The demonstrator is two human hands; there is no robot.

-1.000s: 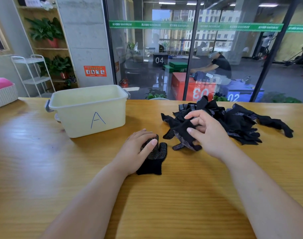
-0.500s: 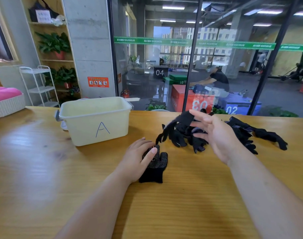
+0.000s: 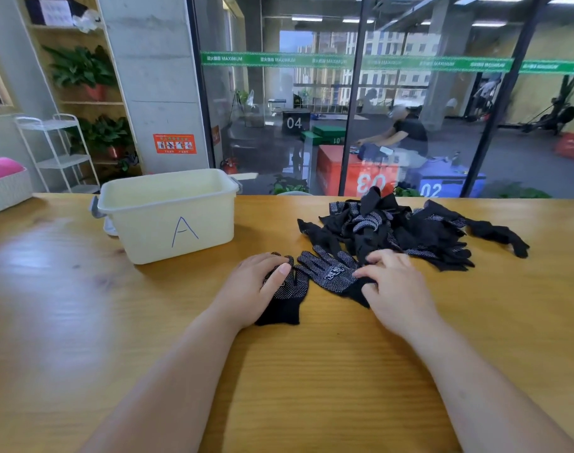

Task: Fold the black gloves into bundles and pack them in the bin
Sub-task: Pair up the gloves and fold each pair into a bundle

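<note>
Pressing flat, fingers together, your left hand (image 3: 256,289) still pins one glove (image 3: 287,300) mid-frame; your right hand (image 3: 393,289), fingers loosely spread, has laid a second glove (image 3: 331,273) beside it.

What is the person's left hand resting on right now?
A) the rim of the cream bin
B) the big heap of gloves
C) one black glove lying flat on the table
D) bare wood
C: the left hand lies flat on a single black glove on the table, apart from the glove pile and the bin.
</note>
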